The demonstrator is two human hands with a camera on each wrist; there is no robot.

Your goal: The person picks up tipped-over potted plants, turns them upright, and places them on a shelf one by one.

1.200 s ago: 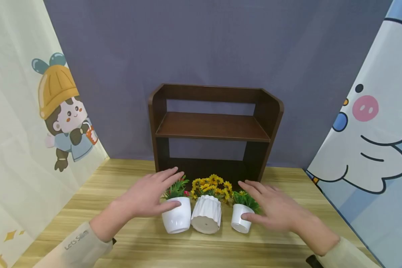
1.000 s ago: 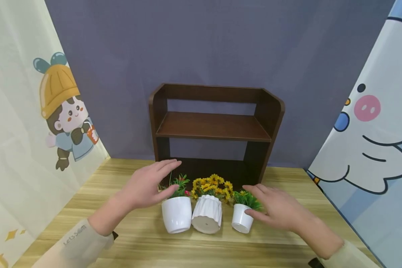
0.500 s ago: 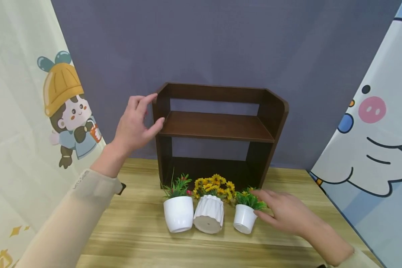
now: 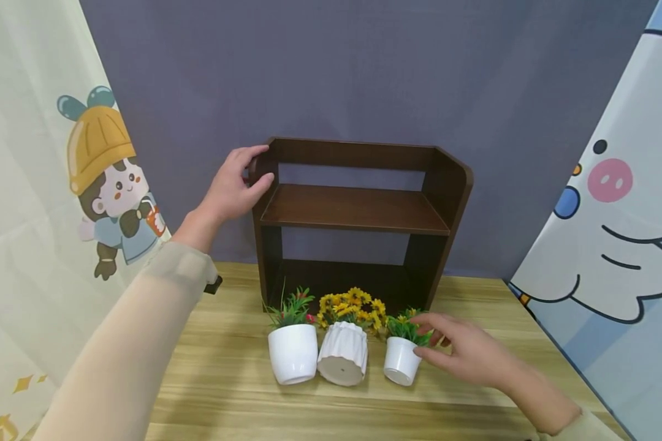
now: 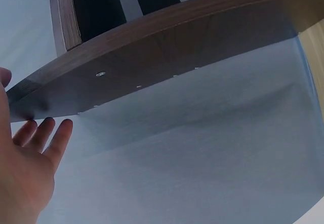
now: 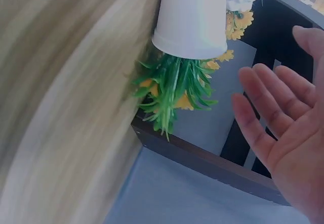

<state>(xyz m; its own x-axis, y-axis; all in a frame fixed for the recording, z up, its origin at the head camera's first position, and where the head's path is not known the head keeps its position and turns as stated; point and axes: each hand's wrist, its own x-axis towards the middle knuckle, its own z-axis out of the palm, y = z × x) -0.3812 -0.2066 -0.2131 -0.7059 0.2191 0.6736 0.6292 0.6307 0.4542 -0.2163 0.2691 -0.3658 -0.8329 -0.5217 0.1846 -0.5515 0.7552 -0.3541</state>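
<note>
A dark brown two-tier shelf [image 4: 353,208] stands on the wooden table. My left hand [image 4: 233,188] is at the upper corner of its left side panel, thumb on the near side. In the left wrist view the fingers [image 5: 59,139] extend beside the panel's outer face [image 5: 152,57], lightly bent. Three potted artificial plants lie before the shelf: a smooth white pot [image 4: 293,355] with green leaves and red blooms, a ribbed white pot [image 4: 346,343] with yellow flowers, and a small white pot [image 4: 401,360] with green leaves. My right hand [image 4: 469,350] hovers beside the small one, fingers loosely bent, holding nothing.
A dark grey-blue cloth [image 4: 353,73] hangs behind the shelf. Printed cloths flank the table, with a cartoon child [image 4: 118,184] at left and a white cartoon figure [image 4: 618,245] at right. Bare wood tabletop [image 4: 287,416] spans the front.
My left hand has risen from beside the left potted plant to the shelf's upper left corner. The right hand has shifted slightly right and down. The pots and shelf stay in place.
</note>
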